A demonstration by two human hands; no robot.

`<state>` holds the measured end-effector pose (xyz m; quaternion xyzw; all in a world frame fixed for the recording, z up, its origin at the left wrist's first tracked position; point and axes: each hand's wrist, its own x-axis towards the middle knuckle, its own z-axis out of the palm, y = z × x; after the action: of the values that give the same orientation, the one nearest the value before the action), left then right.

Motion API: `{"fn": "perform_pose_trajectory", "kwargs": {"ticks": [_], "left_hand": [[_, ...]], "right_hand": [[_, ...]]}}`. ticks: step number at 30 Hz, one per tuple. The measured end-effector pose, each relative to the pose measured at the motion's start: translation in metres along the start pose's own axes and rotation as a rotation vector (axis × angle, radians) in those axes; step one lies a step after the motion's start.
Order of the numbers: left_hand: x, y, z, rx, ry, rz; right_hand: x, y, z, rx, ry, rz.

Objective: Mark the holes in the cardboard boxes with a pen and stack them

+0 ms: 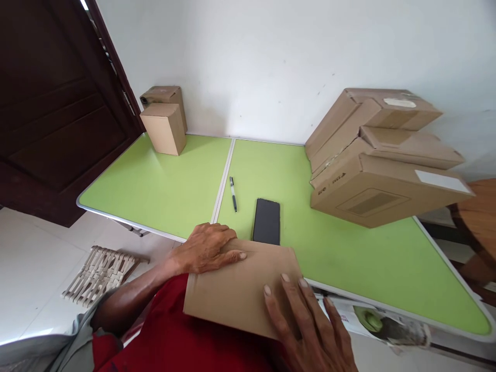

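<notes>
A plain brown cardboard box [236, 289] is close against my body at the table's front edge, its broad face turned up toward me. My left hand [209, 250] grips its far left edge, thumb on the face and fingers folded over the side. On the right part of that face lies my right hand [310, 325], fingers stretched out and spread; its thumb is hidden. Just beyond the box, a dark-screened phone [266, 221] lies on the green table [186, 181]. A pen [233, 194] is to the left of the phone.
Several cardboard boxes [387, 165] stand leaning together at the right, against the wall. Two smaller boxes [165, 126] stand at the back left. A woven stool [98, 274] is on the floor at left, a wooden stool [482, 222] at right. A dark door [58, 103] is beyond the table's left end.
</notes>
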<state>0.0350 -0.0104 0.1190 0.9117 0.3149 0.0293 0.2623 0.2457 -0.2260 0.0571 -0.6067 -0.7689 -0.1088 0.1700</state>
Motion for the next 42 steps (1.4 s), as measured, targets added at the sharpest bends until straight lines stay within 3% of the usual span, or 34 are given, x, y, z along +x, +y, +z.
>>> {"fn": "perform_pose_trajectory", "kwargs": {"ticks": [7, 16, 22, 27, 29, 31, 34, 37, 39, 42], "left_hand": [[-0.004, -0.001, 0.000, 0.008, 0.034, -0.022], [-0.010, -0.005, 0.000, -0.024, 0.045, -0.058], [-0.017, 0.000, -0.005, -0.062, 0.073, -0.105], [-0.038, -0.008, -0.052, -0.209, 0.144, -0.144], [-0.051, -0.020, -0.078, -0.402, 0.230, -0.109], [-0.064, -0.034, -0.099, -0.600, 0.392, -0.033], [-0.079, -0.049, -0.111, -0.818, 0.503, 0.062], [-0.078, -0.061, -0.104, -1.012, 0.495, 0.077], [-0.071, -0.068, -0.092, -1.114, 0.554, 0.058], [-0.058, -0.078, -0.068, -1.116, 0.579, -0.006]], "right_hand": [[-0.018, -0.031, 0.044, -0.095, 0.233, 0.021], [-0.027, -0.032, 0.079, -0.125, 0.362, -0.035], [-0.007, -0.019, 0.072, -0.139, 0.398, -0.143], [0.049, -0.011, 0.038, -0.123, 0.453, -0.334], [0.075, -0.016, 0.024, -0.015, 0.476, -0.321], [0.099, -0.027, 0.016, 0.231, 0.482, -0.202], [0.121, -0.042, 0.020, 0.679, 0.377, 0.019], [0.123, -0.045, 0.048, 1.011, 0.135, 0.153], [0.118, -0.042, 0.073, 1.268, -0.021, 0.216], [0.106, -0.035, 0.104, 1.613, -0.115, 0.297]]}}
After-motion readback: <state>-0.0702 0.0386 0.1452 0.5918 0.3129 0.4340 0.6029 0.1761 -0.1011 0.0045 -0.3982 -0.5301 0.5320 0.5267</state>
